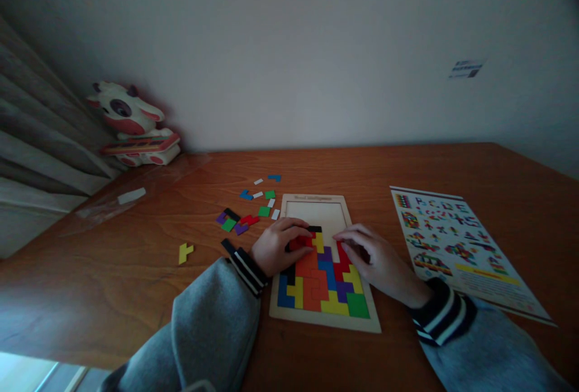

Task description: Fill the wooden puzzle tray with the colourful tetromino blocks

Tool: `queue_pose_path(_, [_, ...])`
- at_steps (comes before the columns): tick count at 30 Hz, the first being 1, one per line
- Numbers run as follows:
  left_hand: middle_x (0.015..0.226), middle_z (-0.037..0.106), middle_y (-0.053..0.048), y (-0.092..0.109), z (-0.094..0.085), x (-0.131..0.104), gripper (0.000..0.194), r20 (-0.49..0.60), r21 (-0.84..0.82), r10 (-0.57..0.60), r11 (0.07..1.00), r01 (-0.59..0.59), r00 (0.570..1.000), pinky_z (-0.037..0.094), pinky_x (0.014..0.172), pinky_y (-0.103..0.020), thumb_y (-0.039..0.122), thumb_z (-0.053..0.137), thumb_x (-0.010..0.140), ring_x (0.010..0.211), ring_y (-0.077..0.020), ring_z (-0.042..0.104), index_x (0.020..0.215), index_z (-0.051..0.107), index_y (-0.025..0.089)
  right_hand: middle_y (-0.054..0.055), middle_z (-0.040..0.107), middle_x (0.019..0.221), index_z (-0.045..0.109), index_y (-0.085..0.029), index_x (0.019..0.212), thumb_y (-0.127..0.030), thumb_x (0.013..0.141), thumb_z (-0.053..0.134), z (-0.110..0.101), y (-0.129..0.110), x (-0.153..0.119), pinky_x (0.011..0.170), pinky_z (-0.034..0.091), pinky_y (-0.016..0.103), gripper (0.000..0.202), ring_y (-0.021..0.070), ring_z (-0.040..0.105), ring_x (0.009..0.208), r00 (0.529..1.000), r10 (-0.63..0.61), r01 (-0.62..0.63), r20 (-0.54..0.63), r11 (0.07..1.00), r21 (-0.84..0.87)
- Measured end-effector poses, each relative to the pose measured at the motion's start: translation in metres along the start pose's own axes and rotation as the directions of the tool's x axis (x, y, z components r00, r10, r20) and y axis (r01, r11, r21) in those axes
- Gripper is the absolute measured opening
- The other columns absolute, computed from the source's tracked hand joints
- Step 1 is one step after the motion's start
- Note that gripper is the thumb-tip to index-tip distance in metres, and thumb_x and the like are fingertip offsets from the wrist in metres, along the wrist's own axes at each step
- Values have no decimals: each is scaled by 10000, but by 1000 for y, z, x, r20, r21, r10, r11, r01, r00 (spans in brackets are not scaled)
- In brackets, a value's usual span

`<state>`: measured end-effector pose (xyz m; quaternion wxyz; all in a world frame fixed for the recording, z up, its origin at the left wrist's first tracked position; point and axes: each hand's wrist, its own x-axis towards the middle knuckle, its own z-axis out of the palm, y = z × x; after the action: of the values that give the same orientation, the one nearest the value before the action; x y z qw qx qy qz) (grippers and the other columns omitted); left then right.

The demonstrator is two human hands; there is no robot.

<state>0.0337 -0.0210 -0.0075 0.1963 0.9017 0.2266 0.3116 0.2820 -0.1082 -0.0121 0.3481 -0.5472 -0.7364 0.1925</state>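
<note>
A wooden puzzle board (325, 324) lies on the table, its lower part filled with coloured pieces and its upper part bare. My left hand (281, 246) rests over the board's left side, thumb and fingers apart at a red piece (298, 242); whether it grips that piece is unclear. At the right side, my right hand (373, 259) has its curled fingertips at another red piece (341, 253) in the board. A black piece (315, 229) and a yellow piece (319, 241) form the top of the filled part, between both hands.
Loose coloured pieces (265, 211) lie left of and behind the board, with a yellow piece (184, 253) farther left. A printed sheet (465, 241) is at the right. A cow toy (136, 126) stands at the back left near a curtain (40, 139).
</note>
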Motion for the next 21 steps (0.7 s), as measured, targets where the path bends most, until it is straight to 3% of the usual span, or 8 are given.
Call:
queue_pose_path(8, [1159, 687, -94, 1, 0, 0, 218, -10, -11, -14, 1000, 14, 1000, 554, 960, -373, 321, 729, 863, 1062, -215, 664, 1046, 709, 203, 62, 665, 1040, 671, -258, 1072, -306, 975, 504, 2, 2, -1, 864, 525, 376, 199, 221, 639, 979, 999, 19, -18, -34, 999, 33])
queue_pose_path(14, [1089, 712, -104, 3, 0, 0, 301, 9, 10, 1, 1000, -1, 1000, 572, 916, -366, 372, 736, 851, 1003, -226, 684, 1079, 690, 180, 62, 653, 1006, 634, -256, 1097, -358, 991, 488, 2, 1, -4, 747, 537, 346, 207, 197, 637, 835, 999, 16, -16, -38, 1000, 2])
queue_pose_path(18, [1148, 698, -105, 7, 0, -1, 338, 7, 35, 39, 999, -39, 999, 566, 947, -364, 387, 716, 870, 1055, -227, 674, 1140, 658, 194, 68, 670, 999, 649, -256, 1069, -341, 982, 499, 0, -2, -3, 789, 535, 370, 193, 213, 641, 881, 994, -68, 61, -89, 995, -76])
queue_pose_path(21, [1259, 658, -119, 14, -1, 0, 365, -16, 44, 136, 990, -135, 991, 554, 992, -345, 369, 664, 918, 1147, -219, 649, 1232, 600, 193, 65, 686, 964, 682, -267, 1019, -344, 958, 544, 3, -9, -4, 816, 519, 404, 169, 230, 639, 894, 982, -172, 158, -81, 974, -163])
